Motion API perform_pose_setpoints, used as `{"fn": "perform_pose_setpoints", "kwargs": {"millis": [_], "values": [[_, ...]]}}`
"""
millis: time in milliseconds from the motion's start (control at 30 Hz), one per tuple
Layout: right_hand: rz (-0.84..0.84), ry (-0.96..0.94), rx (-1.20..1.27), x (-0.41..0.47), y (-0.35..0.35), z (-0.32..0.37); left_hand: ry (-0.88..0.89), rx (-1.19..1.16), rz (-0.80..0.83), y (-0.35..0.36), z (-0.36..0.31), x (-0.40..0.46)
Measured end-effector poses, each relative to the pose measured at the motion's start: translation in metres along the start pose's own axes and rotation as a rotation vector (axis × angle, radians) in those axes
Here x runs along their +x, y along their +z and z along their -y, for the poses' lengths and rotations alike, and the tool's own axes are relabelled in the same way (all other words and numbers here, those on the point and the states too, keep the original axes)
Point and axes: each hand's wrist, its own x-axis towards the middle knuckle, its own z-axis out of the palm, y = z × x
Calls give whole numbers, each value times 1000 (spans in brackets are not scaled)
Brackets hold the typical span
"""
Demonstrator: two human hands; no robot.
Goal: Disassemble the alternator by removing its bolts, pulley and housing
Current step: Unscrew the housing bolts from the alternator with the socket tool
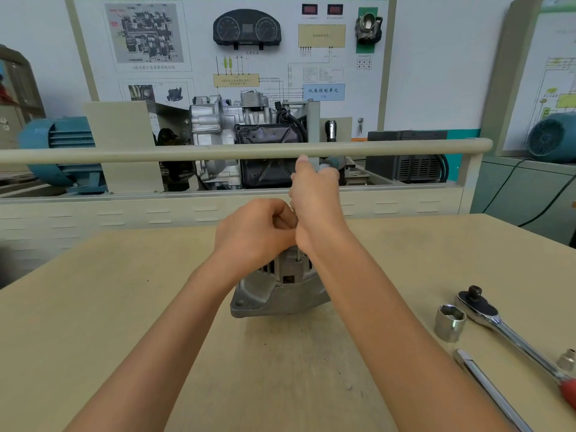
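— What is the alternator made of?
— Dull grey cast metal, slightly rough.
— And the tools?
— The ratchet and socket are bright, polished metal, mirror-glossy; the ratchet's grip is red. The tabletop is matt beige, smooth, faintly scuffed.

— Where does the alternator sit?

— On the table, about mid-width, toward the far edge. Both hands are over its top: left hand beside the right hand, which is higher and a bit farther back. What they hold is hidden, possibly a tool.

— And to the right?

— A large socket stands near the ratchet, just left of its head. Another bar lies nearer. A small socket is at the edge.

— Behind?

— A rail, then an engine display before a board.
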Motion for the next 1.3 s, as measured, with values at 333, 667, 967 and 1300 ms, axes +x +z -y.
{"fn": "perform_pose_setpoints", "kwargs": {"millis": [333, 667, 967, 1300], "values": [[432, 168, 59, 6, -24, 13, 17, -141, 165, -10, 3, -1], [-99, -107, 67, -7, 5, -7, 25, 97, -39, 0, 0, -2], [312, 156, 11, -1, -14, 12, 7, -89, 137, -7, -1, -3], [13, -167, -128, -7, 1, -8, -46, 7, 13, -2, -2, -1]]}}
